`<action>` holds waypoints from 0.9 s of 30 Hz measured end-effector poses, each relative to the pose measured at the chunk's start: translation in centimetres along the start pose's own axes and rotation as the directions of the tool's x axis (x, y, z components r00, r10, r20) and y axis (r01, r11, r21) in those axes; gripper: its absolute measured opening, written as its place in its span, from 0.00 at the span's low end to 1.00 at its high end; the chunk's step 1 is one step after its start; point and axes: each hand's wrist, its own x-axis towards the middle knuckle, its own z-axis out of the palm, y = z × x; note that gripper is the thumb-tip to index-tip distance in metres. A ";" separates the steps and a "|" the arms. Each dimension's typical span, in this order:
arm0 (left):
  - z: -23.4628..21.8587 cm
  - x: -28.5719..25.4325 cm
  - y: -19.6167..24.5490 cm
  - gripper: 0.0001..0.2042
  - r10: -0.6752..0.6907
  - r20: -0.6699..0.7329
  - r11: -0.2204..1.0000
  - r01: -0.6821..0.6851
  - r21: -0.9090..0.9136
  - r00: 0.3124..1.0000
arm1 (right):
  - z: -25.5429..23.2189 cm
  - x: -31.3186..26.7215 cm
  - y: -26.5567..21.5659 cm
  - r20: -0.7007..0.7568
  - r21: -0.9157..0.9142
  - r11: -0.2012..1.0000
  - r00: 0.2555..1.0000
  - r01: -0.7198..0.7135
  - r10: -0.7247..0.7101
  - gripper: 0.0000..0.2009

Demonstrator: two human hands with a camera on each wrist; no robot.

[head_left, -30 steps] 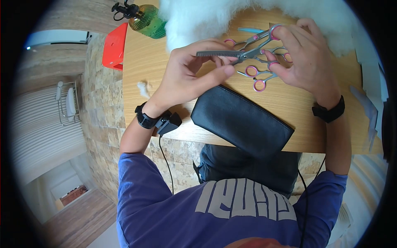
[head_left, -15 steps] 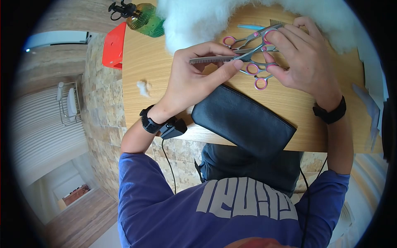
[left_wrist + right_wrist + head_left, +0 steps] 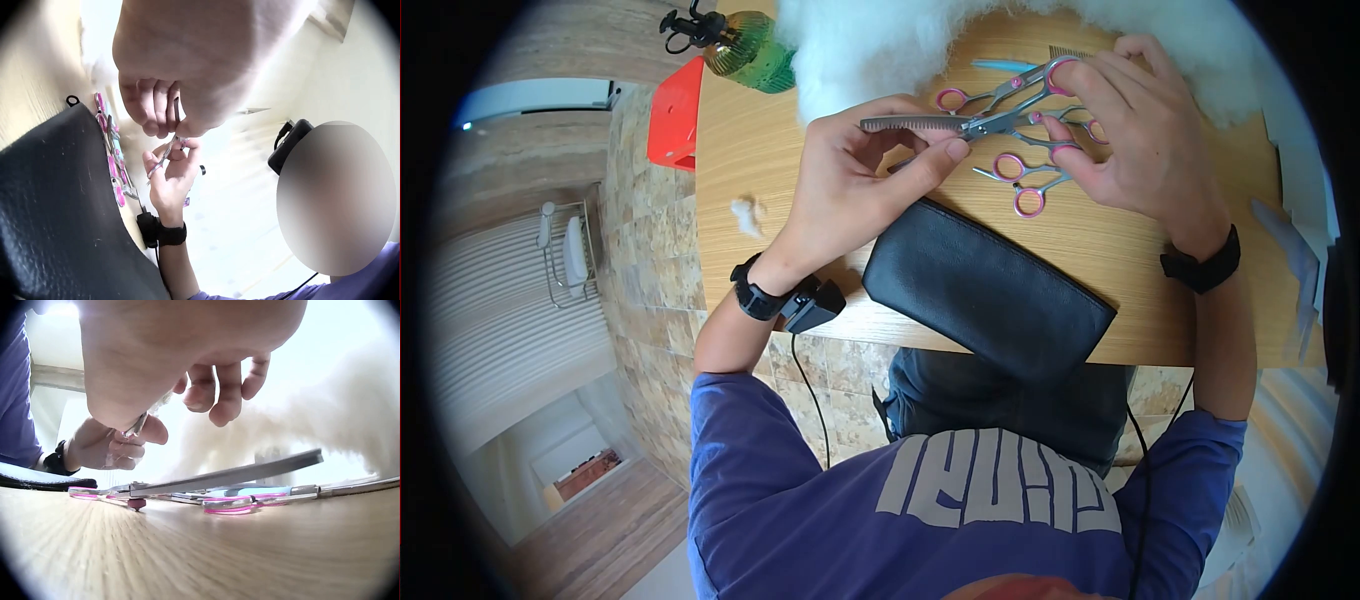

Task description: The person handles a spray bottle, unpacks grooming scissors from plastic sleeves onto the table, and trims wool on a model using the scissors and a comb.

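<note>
In the head view, thinning scissors [image 3: 995,124] with a toothed blade and pink-lined rings are held between both hands above the table. The left hand [image 3: 855,185] pinches them near the blades with thumb and fingers. The right hand [image 3: 1135,140] has fingers and thumb at the rings. Below the held pair lie other pink-ringed scissors [image 3: 1029,202] on the table. The left wrist view shows the left hand [image 3: 187,56] nearest and the right hand [image 3: 172,184] beyond. The right wrist view shows scissors [image 3: 231,477] lying under the right hand [image 3: 187,350].
A black pouch [image 3: 990,285] lies at the table's front edge. White fluffy material [image 3: 870,60] spreads across the back, with a light blue item [image 3: 1005,65] and a comb [image 3: 1067,52] beside it. A green spray bottle [image 3: 755,60] stands back left; a fluff tuft [image 3: 746,216] lies left.
The held scissors dipped and tilted, then rose back up with both hands. The toothed blade now lies nearly level over the left fingers. Both hands keep hold of the scissors.
</note>
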 end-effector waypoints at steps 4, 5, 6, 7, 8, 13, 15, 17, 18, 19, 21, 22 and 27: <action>-0.3 0.0 0.0 0.06 0.025 -0.006 1.000 -0.025 0.000 1.000 | 0.1 0.0 0.1 -0.026 0.037 0.999 1.000 0.004 -0.003 0.18; -0.4 0.0 0.0 0.05 0.044 -0.009 0.999 -0.043 0.016 0.999 | 0.1 -0.1 0.2 -0.027 0.035 0.999 1.000 -0.003 0.004 0.19; -0.5 0.0 0.1 0.05 0.063 -0.012 0.998 -0.062 0.032 0.998 | 0.0 -0.1 0.2 -0.028 0.034 0.999 1.000 -0.009 0.010 0.20; -0.6 0.0 0.2 0.05 0.063 -0.012 0.998 -0.063 0.032 0.998 | 0.0 -0.1 0.2 -0.028 0.033 0.999 1.000 -0.009 0.010 0.20; -0.7 0.0 0.3 0.05 0.067 -0.013 0.996 -0.066 0.064 0.998 | 0.0 0.0 0.2 -0.033 0.041 0.999 0.999 -0.018 0.020 0.22; -1.0 0.1 1.1 0.05 0.074 -0.011 0.992 -0.073 0.102 0.997 | -0.3 -0.3 0.4 0.017 0.077 0.994 0.997 -0.080 0.079 0.24; -1.0 0.2 1.1 0.05 0.083 -0.007 0.992 -0.082 0.093 0.997 | -0.1 -0.3 0.4 -0.001 0.092 0.992 0.996 -0.086 0.086 0.26; -1.2 0.3 1.1 0.05 0.087 -0.007 0.991 -0.086 0.100 0.996 | -0.1 -0.4 0.5 -0.005 0.111 0.989 0.995 -0.099 0.100 0.26; -1.2 0.3 1.1 0.05 0.090 -0.007 0.990 -0.089 0.106 0.996 | -0.1 -0.4 0.5 -0.008 0.131 0.985 0.993 -0.113 0.115 0.27; -1.3 0.3 1.0 0.05 0.090 -0.007 0.990 -0.089 0.106 0.996 | -0.1 -0.5 0.6 -0.008 0.131 0.985 0.993 -0.112 0.114 0.27; -1.4 0.3 0.7 0.05 0.111 -0.047 0.989 -0.106 0.103 0.993 | 0.0 -0.7 0.7 0.005 0.145 0.979 0.989 -0.147 0.147 0.28; -1.5 0.4 0.6 0.05 0.111 -0.047 0.989 -0.106 0.103 0.993 | 0.1 -0.7 0.7 0.005 0.144 0.979 0.989 -0.146 0.147 0.28; -2.4 0.5 0.2 0.05 0.185 -0.035 0.981 -0.183 0.057 0.982 | -0.1 -0.7 0.7 0.003 0.163 0.963 0.976 -0.214 0.216 0.28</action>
